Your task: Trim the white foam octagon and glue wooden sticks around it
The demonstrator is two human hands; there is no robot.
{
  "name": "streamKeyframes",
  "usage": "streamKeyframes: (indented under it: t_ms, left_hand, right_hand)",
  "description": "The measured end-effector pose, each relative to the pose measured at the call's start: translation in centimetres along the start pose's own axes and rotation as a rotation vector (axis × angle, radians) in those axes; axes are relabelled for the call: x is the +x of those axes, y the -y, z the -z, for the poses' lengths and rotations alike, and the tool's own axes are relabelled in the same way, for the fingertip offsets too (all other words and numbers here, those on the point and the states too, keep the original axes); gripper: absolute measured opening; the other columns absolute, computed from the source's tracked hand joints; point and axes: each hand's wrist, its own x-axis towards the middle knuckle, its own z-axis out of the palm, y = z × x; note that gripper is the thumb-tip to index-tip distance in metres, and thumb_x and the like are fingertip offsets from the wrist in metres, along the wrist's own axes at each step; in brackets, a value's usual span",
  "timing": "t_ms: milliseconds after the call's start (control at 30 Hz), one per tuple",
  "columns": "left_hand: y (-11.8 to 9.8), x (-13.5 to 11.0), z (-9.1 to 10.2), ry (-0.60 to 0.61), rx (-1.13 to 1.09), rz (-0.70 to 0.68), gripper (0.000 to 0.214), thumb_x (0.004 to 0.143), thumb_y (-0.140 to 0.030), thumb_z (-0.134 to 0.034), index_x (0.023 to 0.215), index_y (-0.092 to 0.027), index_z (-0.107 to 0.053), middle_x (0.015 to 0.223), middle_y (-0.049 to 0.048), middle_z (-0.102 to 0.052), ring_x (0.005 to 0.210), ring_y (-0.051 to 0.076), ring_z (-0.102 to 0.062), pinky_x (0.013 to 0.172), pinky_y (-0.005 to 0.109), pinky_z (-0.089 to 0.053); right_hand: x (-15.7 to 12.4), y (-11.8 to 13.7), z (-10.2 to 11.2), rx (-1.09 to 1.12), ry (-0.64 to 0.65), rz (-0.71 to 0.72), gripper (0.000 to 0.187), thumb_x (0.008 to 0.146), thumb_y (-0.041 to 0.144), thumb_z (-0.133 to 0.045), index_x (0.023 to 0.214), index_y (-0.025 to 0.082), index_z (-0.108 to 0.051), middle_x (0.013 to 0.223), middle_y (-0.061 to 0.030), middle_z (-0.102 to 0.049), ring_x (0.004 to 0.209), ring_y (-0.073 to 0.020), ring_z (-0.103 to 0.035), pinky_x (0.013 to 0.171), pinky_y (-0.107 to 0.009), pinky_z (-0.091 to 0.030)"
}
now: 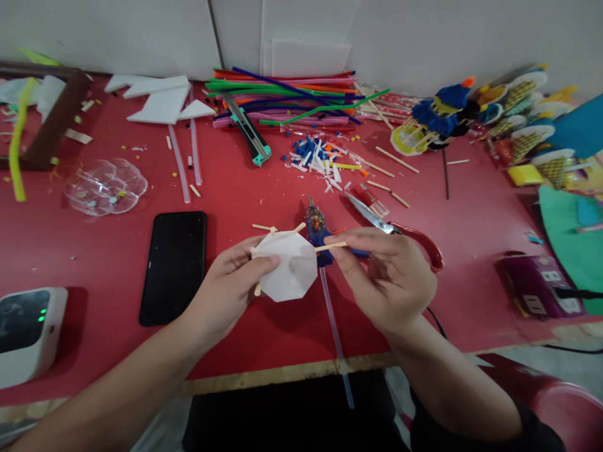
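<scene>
My left hand [230, 282] grips a white octagonal foam piece [289, 267] above the red table [471, 207], thumb on its top face. Short wooden sticks jut from the octagon's edges. My right hand [386, 273] pinches one wooden stick [330, 246] at the octagon's right edge, between thumb and forefinger. A blue glue gun [316, 229] lies just behind the octagon, with a clear glue stick [335, 339] trailing from it toward me.
A black phone [174, 267] lies to the left, red-handled scissors [400, 232] to the right. Farther back: pipe cleaners [287, 97], a teal utility knife [249, 135], white foam scraps [160, 100], cut straw bits [313, 160], a clear tray [106, 186]. A white device [26, 333] sits at the near left.
</scene>
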Motion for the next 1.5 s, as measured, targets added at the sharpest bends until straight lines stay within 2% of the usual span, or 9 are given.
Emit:
streamKeyframes:
  t_ms: [233,500,733,900,1200,1367,1500]
  left_hand:
    - [0.03,0.20,-0.01,0.007,-0.015,-0.022,0.016,0.058,-0.026,-0.084,0.067,-0.017,-0.075,0.061,-0.0007,-0.061,0.052,0.009,-0.049,0.050,0.020,-0.042]
    - [0.27,0.27,0.07,0.048,-0.006,-0.038,0.019,0.061,-0.025,-0.083,0.077,-0.017,-0.078,0.064,-0.0006,-0.063,0.054,0.008,-0.051,0.048,0.017,-0.039]
    - [0.23,0.07,-0.10,0.031,0.004,-0.009,0.023,0.060,-0.027,-0.084,0.081,-0.017,-0.079,0.072,0.0016,-0.070,0.060,0.010,-0.058,0.055,0.019,-0.046]
    - [0.17,0.01,-0.10,0.028,0.013,0.003,0.027,0.061,-0.028,-0.084,0.085,-0.017,-0.080,0.073,0.0020,-0.071,0.058,0.010,-0.057,0.055,0.020,-0.045]
    - [0.62,0.13,0.24,0.036,0.039,0.001,0.044,0.064,-0.028,-0.084,0.107,-0.019,-0.080,0.083,0.0053,-0.076,0.061,0.012,-0.060,0.057,0.022,-0.047]
    - [0.57,0.07,0.24,0.041,0.011,0.003,0.041,0.063,-0.027,-0.085,0.104,-0.020,-0.081,0.085,0.0057,-0.077,0.063,0.013,-0.062,0.059,0.023,-0.048]
    - [0.43,-0.04,0.12,0.038,-0.010,0.008,0.039,0.063,-0.026,-0.086,0.101,-0.019,-0.081,0.079,0.0032,-0.074,0.060,0.011,-0.058,0.054,0.021,-0.045]
  right_hand:
    - [-0.09,-0.16,-0.13,0.026,0.014,-0.014,0.034,0.083,-0.001,-0.072,0.106,0.024,-0.069,0.098,-0.0015,-0.077,0.092,-0.0209,-0.075,0.078,-0.041,-0.064]
    - [0.22,-0.16,-0.11,-0.052,0.026,0.072,0.033,0.084,0.003,-0.072,0.107,0.025,-0.068,0.093,-0.0010,-0.078,0.091,-0.0205,-0.075,0.078,-0.040,-0.064]
    - [0.42,-0.32,-0.04,-0.077,0.065,0.123,0.032,0.084,0.002,-0.071,0.106,0.024,-0.067,0.093,-0.0028,-0.078,0.090,-0.0204,-0.075,0.075,-0.038,-0.064]
    - [0.53,-0.34,0.02,-0.082,0.085,0.138,0.030,0.084,0.001,-0.071,0.103,0.024,-0.067,0.093,-0.0030,-0.078,0.090,-0.0197,-0.075,0.076,-0.038,-0.064]
    - [0.62,-0.34,0.00,-0.109,0.097,0.152,0.031,0.084,0.003,-0.070,0.105,0.025,-0.067,0.091,-0.0018,-0.078,0.088,-0.0201,-0.074,0.076,-0.039,-0.063]
    - [0.76,-0.37,-0.02,-0.096,0.100,0.155,0.032,0.084,0.003,-0.069,0.104,0.027,-0.065,0.091,-0.0018,-0.078,0.087,-0.0207,-0.074,0.075,-0.041,-0.063]
    - [0.66,-0.40,-0.01,-0.077,0.124,0.144,0.033,0.084,0.003,-0.068,0.107,0.027,-0.064,0.092,-0.0017,-0.077,0.089,-0.0209,-0.074,0.078,-0.042,-0.063]
